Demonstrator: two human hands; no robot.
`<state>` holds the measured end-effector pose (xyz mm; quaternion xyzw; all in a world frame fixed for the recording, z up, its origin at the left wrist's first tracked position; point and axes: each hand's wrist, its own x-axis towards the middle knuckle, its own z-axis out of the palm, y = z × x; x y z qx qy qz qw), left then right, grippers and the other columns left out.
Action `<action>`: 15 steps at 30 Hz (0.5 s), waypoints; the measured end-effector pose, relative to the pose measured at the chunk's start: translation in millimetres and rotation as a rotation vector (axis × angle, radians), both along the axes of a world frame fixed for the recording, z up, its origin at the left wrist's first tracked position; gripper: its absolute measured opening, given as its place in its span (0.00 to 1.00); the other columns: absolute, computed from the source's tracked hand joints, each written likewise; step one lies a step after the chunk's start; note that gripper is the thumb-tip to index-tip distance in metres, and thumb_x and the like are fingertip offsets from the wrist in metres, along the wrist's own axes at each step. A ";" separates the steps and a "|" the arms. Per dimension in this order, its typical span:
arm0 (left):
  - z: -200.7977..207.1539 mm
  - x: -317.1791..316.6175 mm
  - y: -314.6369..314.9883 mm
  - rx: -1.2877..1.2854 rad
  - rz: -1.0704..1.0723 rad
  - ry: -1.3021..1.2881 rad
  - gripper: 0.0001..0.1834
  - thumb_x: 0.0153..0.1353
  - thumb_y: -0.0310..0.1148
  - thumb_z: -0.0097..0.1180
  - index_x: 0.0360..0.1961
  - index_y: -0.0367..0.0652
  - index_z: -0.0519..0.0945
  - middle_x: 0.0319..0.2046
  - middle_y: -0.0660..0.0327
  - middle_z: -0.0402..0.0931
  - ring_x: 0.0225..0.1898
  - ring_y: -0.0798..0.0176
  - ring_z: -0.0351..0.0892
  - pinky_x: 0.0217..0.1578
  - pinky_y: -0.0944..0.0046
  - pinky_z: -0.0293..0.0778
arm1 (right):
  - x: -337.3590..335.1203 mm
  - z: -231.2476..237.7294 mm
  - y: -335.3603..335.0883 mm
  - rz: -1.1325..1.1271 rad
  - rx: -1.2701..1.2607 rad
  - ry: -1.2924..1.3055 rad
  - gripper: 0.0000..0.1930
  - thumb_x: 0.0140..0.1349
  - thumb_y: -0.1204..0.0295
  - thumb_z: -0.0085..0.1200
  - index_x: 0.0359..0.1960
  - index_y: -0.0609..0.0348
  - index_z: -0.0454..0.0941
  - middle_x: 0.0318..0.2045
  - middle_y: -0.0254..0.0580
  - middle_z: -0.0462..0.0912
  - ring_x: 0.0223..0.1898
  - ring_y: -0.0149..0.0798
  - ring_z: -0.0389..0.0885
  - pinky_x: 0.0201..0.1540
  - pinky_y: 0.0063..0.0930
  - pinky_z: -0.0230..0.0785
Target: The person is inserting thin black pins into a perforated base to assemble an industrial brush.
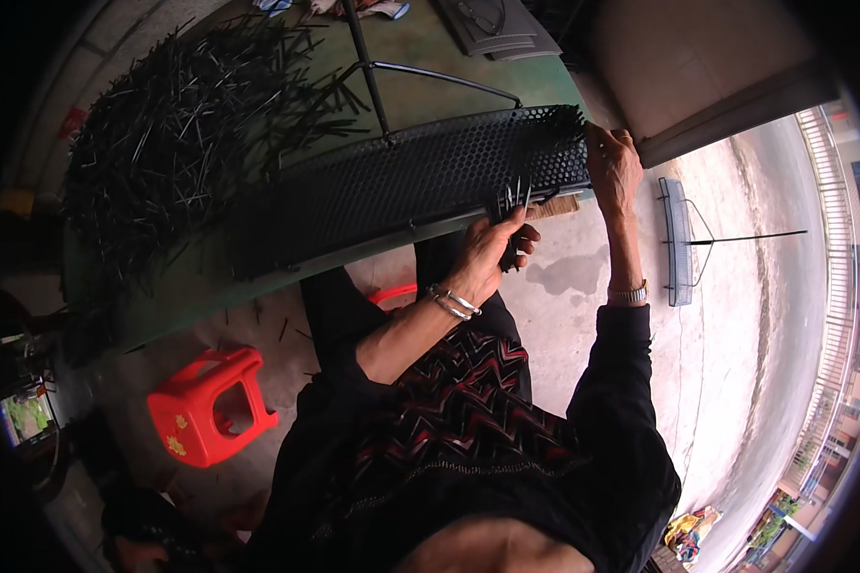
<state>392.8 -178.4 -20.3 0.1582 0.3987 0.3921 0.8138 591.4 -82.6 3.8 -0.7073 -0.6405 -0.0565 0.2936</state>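
A long black perforated panel (420, 164) on a metal rod frame (365, 72) lies across the green table. Dark strips fill some holes close to its right end. My left hand (499, 246), with bangles at the wrist, is closed round a small bundle of thin black strips (514, 196) at the panel's near edge. The strips' tips point up over the holes. At the panel's right end is my right hand (616, 164), its fingers curled against the edge by the filled holes. Whatever its fingertips pinch is hidden.
A large heap of loose black strips (177, 134) covers the left of the green table (430, 91). Flat grey sheets (502, 31) lie at the far edge. A red plastic stool (210, 406) is on the floor at left. A similar framed panel (677, 241) rests on the ground at right.
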 end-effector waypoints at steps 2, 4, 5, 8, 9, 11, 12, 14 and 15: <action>1.6 0.7 0.7 0.028 -0.008 -0.018 0.13 0.64 0.39 0.54 0.40 0.40 0.77 0.26 0.60 0.77 0.23 0.71 0.72 0.20 0.72 0.67 | -2.4 -0.7 -6.0 -0.005 -0.054 0.019 0.14 0.61 0.61 0.53 0.46 0.48 0.81 0.32 0.43 0.78 0.34 0.45 0.78 0.37 0.37 0.69; 2.5 0.2 -0.3 0.035 0.017 -0.010 0.12 0.63 0.40 0.54 0.38 0.41 0.78 0.25 0.60 0.78 0.22 0.71 0.73 0.19 0.72 0.65 | -9.2 3.4 -15.5 -0.015 -0.033 0.035 0.16 0.61 0.59 0.54 0.47 0.51 0.80 0.32 0.44 0.78 0.33 0.42 0.79 0.36 0.35 0.69; 3.4 0.6 -0.7 0.043 0.035 -0.007 0.12 0.62 0.40 0.55 0.36 0.42 0.78 0.24 0.60 0.79 0.21 0.71 0.73 0.19 0.72 0.64 | -11.4 6.6 -19.7 -0.031 -0.012 0.047 0.19 0.60 0.57 0.55 0.49 0.53 0.79 0.32 0.45 0.79 0.32 0.40 0.79 0.35 0.34 0.69; 6.6 0.4 -0.6 0.074 -0.001 0.019 0.11 0.63 0.41 0.55 0.36 0.44 0.79 0.25 0.60 0.80 0.21 0.71 0.74 0.19 0.72 0.63 | -17.5 24.6 -40.0 0.256 -0.329 0.484 0.24 0.60 0.54 0.56 0.46 0.63 0.77 0.29 0.41 0.80 0.29 0.33 0.76 0.33 0.28 0.68; 10.6 1.7 -0.5 0.075 -0.009 0.016 0.11 0.63 0.41 0.55 0.36 0.44 0.79 0.25 0.60 0.80 0.21 0.71 0.74 0.19 0.72 0.63 | -22.6 33.2 -48.2 0.398 -0.569 0.692 0.24 0.60 0.53 0.56 0.43 0.65 0.78 0.28 0.40 0.79 0.28 0.33 0.75 0.33 0.28 0.68; 17.1 2.5 -2.1 0.121 -0.038 0.071 0.11 0.63 0.39 0.54 0.39 0.44 0.79 0.28 0.60 0.81 0.24 0.71 0.75 0.20 0.74 0.63 | -29.4 25.3 -53.6 0.449 -0.590 0.746 0.18 0.62 0.60 0.55 0.36 0.67 0.77 0.25 0.36 0.76 0.26 0.27 0.72 0.30 0.24 0.67; 16.7 2.6 -2.7 0.121 -0.037 0.074 0.11 0.63 0.39 0.54 0.39 0.44 0.79 0.28 0.60 0.81 0.24 0.71 0.75 0.20 0.74 0.63 | -31.8 25.1 -55.7 0.463 -0.578 0.828 0.15 0.62 0.63 0.55 0.35 0.67 0.77 0.24 0.36 0.77 0.26 0.27 0.73 0.30 0.23 0.67; 16.8 4.1 -2.9 0.119 -0.027 0.116 0.11 0.62 0.42 0.54 0.38 0.47 0.79 0.26 0.62 0.81 0.24 0.71 0.78 0.18 0.74 0.61 | -31.6 26.6 -58.6 0.475 -0.565 0.909 0.13 0.62 0.66 0.54 0.34 0.67 0.77 0.24 0.36 0.77 0.26 0.27 0.73 0.30 0.22 0.67; 16.4 4.6 -2.5 0.120 -0.029 0.114 0.11 0.62 0.42 0.54 0.38 0.47 0.79 0.26 0.62 0.81 0.24 0.71 0.78 0.18 0.74 0.61 | -29.5 28.9 -59.4 0.459 -0.594 0.960 0.12 0.62 0.68 0.54 0.35 0.67 0.77 0.25 0.37 0.78 0.26 0.28 0.74 0.31 0.22 0.68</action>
